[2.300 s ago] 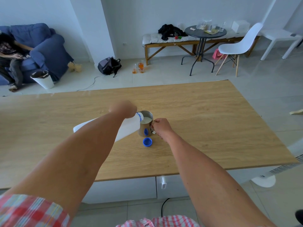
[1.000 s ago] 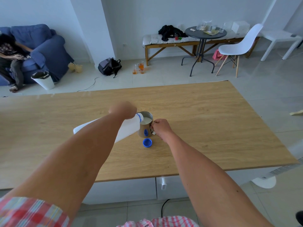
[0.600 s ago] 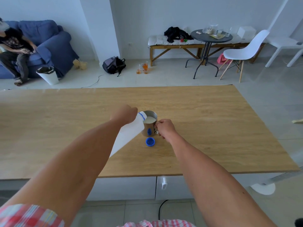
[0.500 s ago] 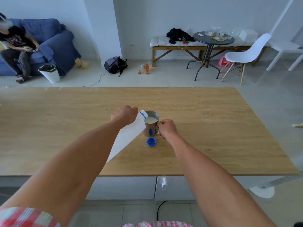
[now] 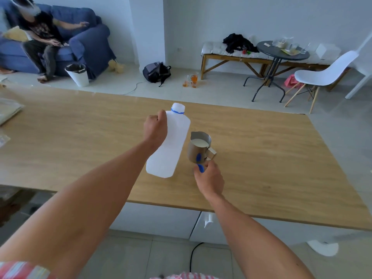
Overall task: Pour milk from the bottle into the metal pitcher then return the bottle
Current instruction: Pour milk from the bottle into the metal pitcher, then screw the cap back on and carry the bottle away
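A white plastic milk bottle with a blue neck ring and no cap is held upright above the wooden table, my left hand shut around its upper side. Just right of it stands the metal pitcher, holding milk almost to the brim, with its handle facing me. My right hand is just in front of the pitcher, its fingers closed on the blue bottle cap by the table top.
Folded plastic bags lie at the table's far left edge. Beyond the table are a person on a blue sofa, a white bin, a backpack, glasses on the floor, a round table and a white chair.
The bottle has been tipped back from the pitcher to upright. My right hand has left the pitcher handle and closed on the blue cap. The view has shifted right.
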The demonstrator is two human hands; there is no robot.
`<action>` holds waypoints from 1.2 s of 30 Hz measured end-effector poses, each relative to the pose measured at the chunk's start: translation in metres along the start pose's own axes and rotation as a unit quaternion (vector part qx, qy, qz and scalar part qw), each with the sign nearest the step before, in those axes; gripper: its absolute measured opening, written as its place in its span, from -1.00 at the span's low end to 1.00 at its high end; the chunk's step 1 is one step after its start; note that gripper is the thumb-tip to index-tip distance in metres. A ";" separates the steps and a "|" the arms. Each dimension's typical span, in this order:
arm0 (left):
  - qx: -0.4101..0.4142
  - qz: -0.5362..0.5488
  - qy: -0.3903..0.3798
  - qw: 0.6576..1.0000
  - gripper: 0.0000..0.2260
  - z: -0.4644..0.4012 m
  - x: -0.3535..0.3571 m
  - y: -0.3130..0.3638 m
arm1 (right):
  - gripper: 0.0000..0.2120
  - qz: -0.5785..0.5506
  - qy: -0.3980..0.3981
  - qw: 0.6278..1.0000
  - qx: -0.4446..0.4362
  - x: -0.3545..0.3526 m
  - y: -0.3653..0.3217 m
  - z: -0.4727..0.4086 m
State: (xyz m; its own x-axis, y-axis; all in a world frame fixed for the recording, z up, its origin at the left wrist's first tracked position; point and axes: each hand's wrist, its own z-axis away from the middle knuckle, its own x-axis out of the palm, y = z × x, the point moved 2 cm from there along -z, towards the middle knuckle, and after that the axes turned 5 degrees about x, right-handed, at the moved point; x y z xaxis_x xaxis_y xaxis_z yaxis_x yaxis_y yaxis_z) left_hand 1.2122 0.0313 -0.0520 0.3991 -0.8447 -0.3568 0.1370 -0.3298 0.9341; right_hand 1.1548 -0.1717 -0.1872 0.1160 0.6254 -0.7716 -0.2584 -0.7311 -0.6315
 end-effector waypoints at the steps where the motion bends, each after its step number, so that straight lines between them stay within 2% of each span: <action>1: 0.004 0.022 -0.004 1.000 -0.66 0.002 0.000 -0.005 | -0.59 0.014 -0.010 1.000 0.011 0.004 0.001 0.000; 7: 0.029 0.081 0.039 0.996 -0.63 0.017 0.001 -0.025 | -0.50 0.077 -0.033 0.995 0.047 0.018 0.000 -0.004; 13: 0.018 0.127 0.073 0.989 -0.65 0.032 0.005 -0.030 | -0.57 0.078 -0.030 0.995 0.048 0.016 0.002 -0.010; 16: 0.015 0.137 0.087 0.987 -0.65 0.030 0.005 -0.030 | -0.63 0.044 -0.023 0.998 0.023 0.015 0.002 -0.007; 19: 0.031 0.155 0.052 0.986 -0.65 0.029 -0.004 -0.037 | -0.75 -0.058 0.008 0.998 0.014 0.010 -0.010 0.015; 23: 0.032 0.147 0.047 0.988 -0.63 0.029 -0.002 -0.041 | -0.66 -0.180 0.044 0.980 -0.078 0.001 -0.020 0.023; 26: 0.040 0.129 0.037 0.990 -0.64 0.029 -0.001 -0.044 | -0.75 -0.257 0.117 0.947 -0.155 -0.024 -0.051 0.019; 29: 0.041 0.131 0.031 0.990 -0.66 0.029 -0.001 -0.046 | -0.72 -0.339 0.134 0.915 -0.172 -0.051 -0.094 0.012; 32: 0.054 0.135 0.021 0.989 -0.66 0.029 -0.003 -0.046 | -0.67 -0.354 0.121 0.904 -0.205 -0.064 -0.133 0.005; 36: 0.051 0.141 0.013 0.989 -0.60 0.028 -0.004 -0.045 | -0.68 -0.299 0.089 0.912 -0.264 -0.062 -0.164 -0.003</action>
State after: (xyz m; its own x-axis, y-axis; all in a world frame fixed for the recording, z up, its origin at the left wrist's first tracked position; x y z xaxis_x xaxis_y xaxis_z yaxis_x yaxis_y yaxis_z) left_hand 1.1796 0.0377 -0.0935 0.4312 -0.8987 -0.0805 -0.0754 -0.1248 0.9893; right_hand 1.1926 -0.0909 -0.0360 0.2510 0.9361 -0.2465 0.3959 -0.3316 -0.8563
